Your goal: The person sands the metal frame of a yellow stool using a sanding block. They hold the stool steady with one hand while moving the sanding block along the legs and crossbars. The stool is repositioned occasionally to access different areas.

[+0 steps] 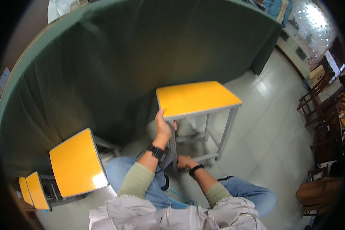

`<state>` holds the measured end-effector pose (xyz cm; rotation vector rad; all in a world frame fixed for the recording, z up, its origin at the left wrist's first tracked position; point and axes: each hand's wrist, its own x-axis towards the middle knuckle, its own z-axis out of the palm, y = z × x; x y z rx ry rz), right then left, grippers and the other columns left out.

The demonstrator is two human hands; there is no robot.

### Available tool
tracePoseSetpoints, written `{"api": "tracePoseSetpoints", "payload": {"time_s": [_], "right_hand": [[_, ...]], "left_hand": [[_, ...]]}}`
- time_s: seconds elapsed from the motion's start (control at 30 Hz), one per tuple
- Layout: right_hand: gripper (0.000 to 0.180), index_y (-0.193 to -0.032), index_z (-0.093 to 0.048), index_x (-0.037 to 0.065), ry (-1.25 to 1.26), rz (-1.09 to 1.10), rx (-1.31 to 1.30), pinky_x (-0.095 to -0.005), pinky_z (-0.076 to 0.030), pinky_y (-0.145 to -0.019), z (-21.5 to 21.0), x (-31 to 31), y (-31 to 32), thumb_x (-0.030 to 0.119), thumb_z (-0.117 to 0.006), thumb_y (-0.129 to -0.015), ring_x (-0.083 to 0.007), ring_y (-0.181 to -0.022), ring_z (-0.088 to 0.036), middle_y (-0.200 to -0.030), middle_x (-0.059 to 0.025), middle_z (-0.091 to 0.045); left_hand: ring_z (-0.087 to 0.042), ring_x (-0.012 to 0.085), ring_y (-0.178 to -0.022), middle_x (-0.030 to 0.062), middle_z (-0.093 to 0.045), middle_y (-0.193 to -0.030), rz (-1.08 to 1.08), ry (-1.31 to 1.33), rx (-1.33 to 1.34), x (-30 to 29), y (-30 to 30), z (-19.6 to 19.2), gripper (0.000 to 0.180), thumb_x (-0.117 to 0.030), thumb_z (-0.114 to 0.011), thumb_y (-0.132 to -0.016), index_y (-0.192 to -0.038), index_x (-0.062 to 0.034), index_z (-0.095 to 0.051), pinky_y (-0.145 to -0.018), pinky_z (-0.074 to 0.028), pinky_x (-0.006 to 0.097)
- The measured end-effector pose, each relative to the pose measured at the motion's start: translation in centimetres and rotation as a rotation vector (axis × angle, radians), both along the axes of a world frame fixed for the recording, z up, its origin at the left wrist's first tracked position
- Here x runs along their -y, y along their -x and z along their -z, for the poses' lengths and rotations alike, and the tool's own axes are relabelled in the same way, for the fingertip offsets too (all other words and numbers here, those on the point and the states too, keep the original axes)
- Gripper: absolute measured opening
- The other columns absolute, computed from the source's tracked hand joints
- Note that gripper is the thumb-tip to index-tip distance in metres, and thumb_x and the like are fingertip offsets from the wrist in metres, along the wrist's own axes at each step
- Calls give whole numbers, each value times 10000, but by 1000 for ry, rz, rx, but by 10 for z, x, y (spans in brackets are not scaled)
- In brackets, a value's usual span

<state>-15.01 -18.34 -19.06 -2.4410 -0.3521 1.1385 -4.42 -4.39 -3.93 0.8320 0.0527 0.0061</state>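
In front of me a stool (199, 96) with a yellow top and grey metal frame stands on the tiled floor. My left hand (163, 128) is wrapped round the top of its near left leg; the thumb lies along the corner of the seat and the fingertips show past the leg. Lower down, my right hand (185, 161) is closed at the foot of that same leg, where a low crossbar (207, 157) joins it. The right fingers are partly hidden, and any small thing in them cannot be seen. My legs are bent on both sides of the stool.
A long table covered by a dark green cloth (142, 46) stands behind the stool. To the left are another yellow-topped stool (78, 165), tilted in view, and more yellow tops (36, 189). Dark wooden chairs (314, 96) and a brown bag-like object (319, 191) line the right side.
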Motion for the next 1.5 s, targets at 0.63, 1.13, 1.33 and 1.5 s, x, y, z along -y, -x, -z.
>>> {"api": "tracePoseSetpoints", "payload": {"time_s": [0.63,1.13,1.33,1.5], "right_hand": [[188,-1003,-659,163,627,-192,644,-402,-409,-872,-5,139,16,206,-533,-869,-238,-1013,-611,-996,-77,-683],[296,-1101,-628,194,182,-59,516,-443,-396,-834,20,-1,41,187,-621,-805,-291,-1007,-598,-1003,-91,-654],[245,-1074,-629,199,165,-98,578,-427,-389,-837,4,29,42,220,-603,-832,-264,-998,-598,-979,-64,-658],[187,-1028,-640,194,483,-70,596,-402,-398,-835,-3,96,33,205,-549,-865,-227,-989,-595,-975,-32,-665]], "left_hand": [[-503,203,-433,144,-573,-667,15,-33,39,-2,6,-9,556,-468,-327,-942,-899,35,-560,-381,-400,296],[-488,192,-462,111,-538,-662,20,-117,-4,-2,6,-13,623,-608,-337,-888,-895,-24,-551,-441,-408,317],[-494,203,-457,124,-550,-662,31,-83,4,-1,7,-11,595,-559,-330,-908,-894,-6,-547,-428,-404,310],[-502,220,-437,154,-579,-681,-1,-63,27,0,7,-12,543,-481,-347,-924,-914,23,-549,-379,-395,304]]}}
